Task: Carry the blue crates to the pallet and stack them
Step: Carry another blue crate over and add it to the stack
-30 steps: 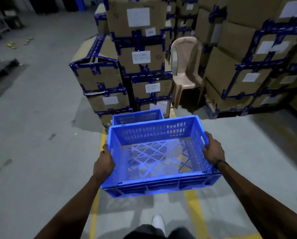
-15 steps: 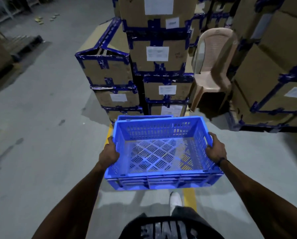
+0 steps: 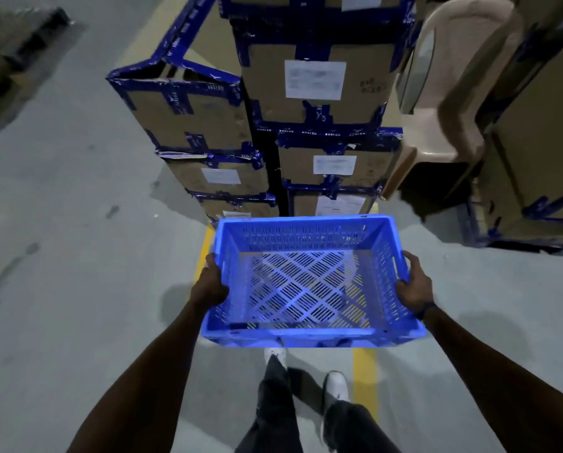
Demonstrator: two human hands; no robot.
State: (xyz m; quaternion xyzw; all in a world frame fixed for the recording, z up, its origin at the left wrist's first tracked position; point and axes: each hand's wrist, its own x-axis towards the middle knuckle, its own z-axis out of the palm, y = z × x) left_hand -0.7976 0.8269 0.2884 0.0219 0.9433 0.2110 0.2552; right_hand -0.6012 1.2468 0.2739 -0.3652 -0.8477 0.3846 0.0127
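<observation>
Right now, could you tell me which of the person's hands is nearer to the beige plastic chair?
Right. The right hand grips the crate's right side, below and just left of the chair. The left hand grips the crate's far side, farther away.

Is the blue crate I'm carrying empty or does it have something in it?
Empty: the blue slotted plastic crate shows only its bare perforated floor.

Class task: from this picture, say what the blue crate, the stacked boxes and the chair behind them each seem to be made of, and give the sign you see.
Blue crate: apparently moulded plastic, slightly glossy; uniform colour, slotted walls and base.
Stacked boxes: brown corrugated cardboard, matte; blue tape on seams, white paper labels.
Chair: probably moulded plastic, beige, smooth with a soft sheen; one-piece curved back.
</observation>
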